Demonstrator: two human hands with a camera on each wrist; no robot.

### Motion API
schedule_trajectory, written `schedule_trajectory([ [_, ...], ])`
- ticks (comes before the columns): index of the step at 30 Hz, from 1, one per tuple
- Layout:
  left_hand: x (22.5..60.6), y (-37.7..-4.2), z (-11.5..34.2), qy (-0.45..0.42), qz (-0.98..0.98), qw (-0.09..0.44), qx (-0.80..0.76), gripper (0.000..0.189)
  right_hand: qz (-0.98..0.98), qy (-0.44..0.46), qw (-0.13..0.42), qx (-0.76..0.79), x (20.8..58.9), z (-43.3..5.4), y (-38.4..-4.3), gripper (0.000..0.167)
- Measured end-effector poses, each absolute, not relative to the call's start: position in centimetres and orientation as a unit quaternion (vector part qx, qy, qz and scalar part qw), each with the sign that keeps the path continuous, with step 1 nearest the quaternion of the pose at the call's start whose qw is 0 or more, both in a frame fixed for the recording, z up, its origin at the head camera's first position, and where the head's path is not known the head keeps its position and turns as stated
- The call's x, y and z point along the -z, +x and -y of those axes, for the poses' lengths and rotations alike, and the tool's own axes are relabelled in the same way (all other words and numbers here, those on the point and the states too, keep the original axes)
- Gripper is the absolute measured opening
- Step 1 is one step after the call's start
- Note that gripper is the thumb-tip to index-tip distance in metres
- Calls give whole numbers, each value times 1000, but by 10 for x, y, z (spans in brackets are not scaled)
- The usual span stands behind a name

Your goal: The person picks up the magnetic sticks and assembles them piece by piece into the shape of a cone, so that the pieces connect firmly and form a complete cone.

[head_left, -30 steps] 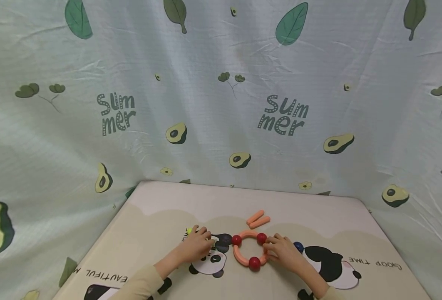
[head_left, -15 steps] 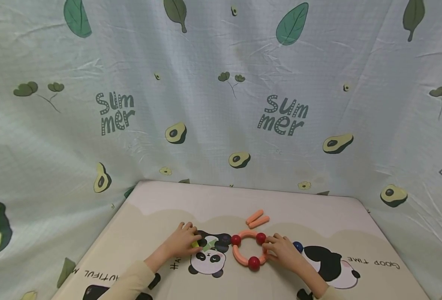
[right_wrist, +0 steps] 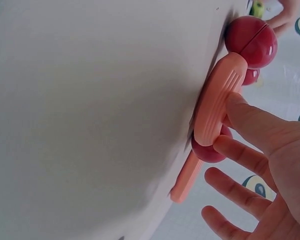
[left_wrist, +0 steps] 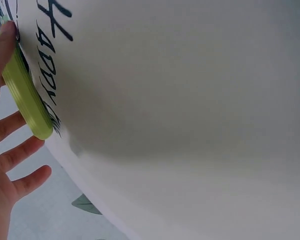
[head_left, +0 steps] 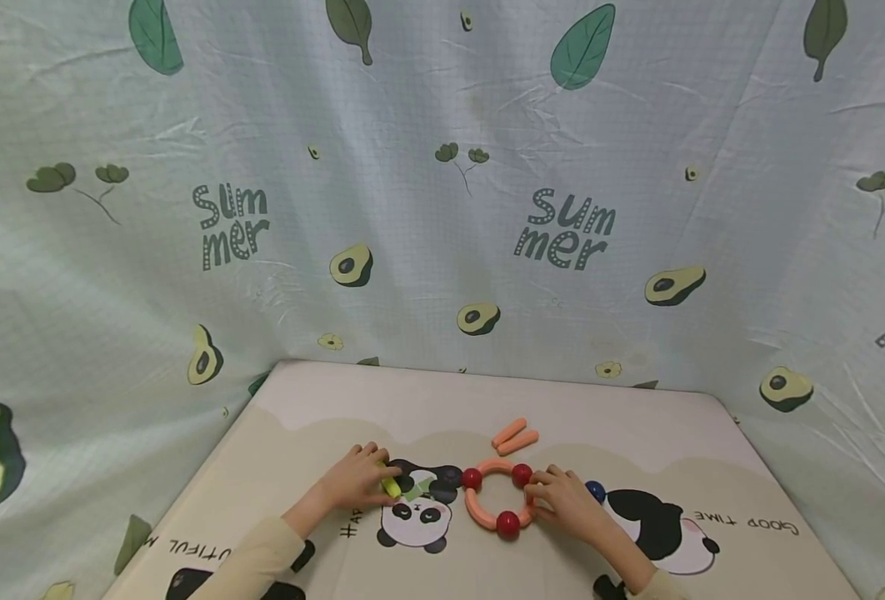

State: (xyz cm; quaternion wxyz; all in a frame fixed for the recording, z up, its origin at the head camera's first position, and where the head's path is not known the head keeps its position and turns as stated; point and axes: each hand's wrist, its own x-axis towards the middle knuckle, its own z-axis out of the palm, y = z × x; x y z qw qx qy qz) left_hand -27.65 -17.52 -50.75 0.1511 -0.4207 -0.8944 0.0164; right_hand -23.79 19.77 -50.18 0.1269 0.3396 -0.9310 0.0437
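My left hand (head_left: 352,479) pinches a yellow-green toy rod (left_wrist: 27,97) between thumb and fingers, over the printed panda on the tabletop. In the left wrist view the rod is ribbed with a rounded end, and the other fingers are spread. To its right lies a ring of curved orange rods (head_left: 480,510) joined by red balls (head_left: 507,524). At the ring's right side, my right hand (head_left: 561,500) holds one curved orange rod (right_wrist: 217,100), thumb on its ribbed face and index fingertip at its lower end. The remaining fingers stay apart from it.
Two straight orange rods (head_left: 518,442) lie behind the ring. A blue ball (head_left: 595,490) sits just past my right hand. The table (head_left: 607,425) has printed animals and lettering, and a patterned curtain (head_left: 412,208) hangs around its far edges.
My left hand has moved left, away from the ring, and the yellow-green rod now shows beside its thumb; more of the panda print is uncovered. My right hand and the ring have stayed put.
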Motion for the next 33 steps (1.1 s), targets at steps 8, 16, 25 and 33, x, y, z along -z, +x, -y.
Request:
schedule_trajectory([
  [8,511,-280,178,-448,873,193,-17,18,933,336,122,-47,501,-197,-239,12],
  [16,511,-279,176,-444,875,194,-16,17,930,341,129,-50,503,-198,-239,14],
  [25,509,-277,171,-418,891,168,-52,15,930,338,132,-56,502,-198,-237,15],
  [33,507,-275,166,-419,887,187,-46,12,937,328,108,-57,502,-198,-238,15],
])
